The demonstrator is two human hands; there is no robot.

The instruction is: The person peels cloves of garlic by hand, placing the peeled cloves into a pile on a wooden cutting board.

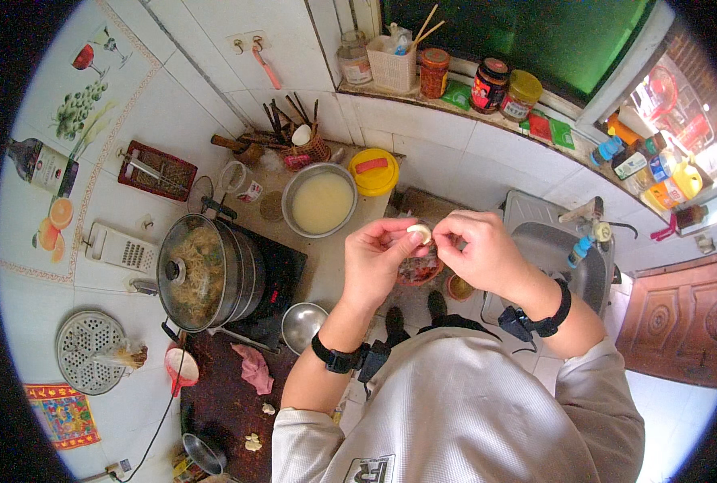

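Note:
Between the thumb and fingers of my left hand point(377, 256) is a small pale piece, seemingly a garlic clove point(419, 233). My right hand point(476, 249) is just beside it, thumb and forefinger pinched at the clove's right edge; whether they hold a bit of skin is too small to tell. Beneath both hands, partly covered by them, a reddish basket point(420, 275) with scraps stands low down. More pale cloves lie on the dark brown board point(219, 386) at lower left, in one small pile point(252, 442) and one smaller bit point(268, 409).
A lidded steamer pot point(198, 275) of noodles stands on a black cooktop point(289, 259) at left. Near it are a metal bowl of pale liquid point(324, 202), an empty steel bowl point(303, 326) and a pink cloth point(254, 368). A sink point(551, 241) is at right; jars line the windowsill point(455, 107).

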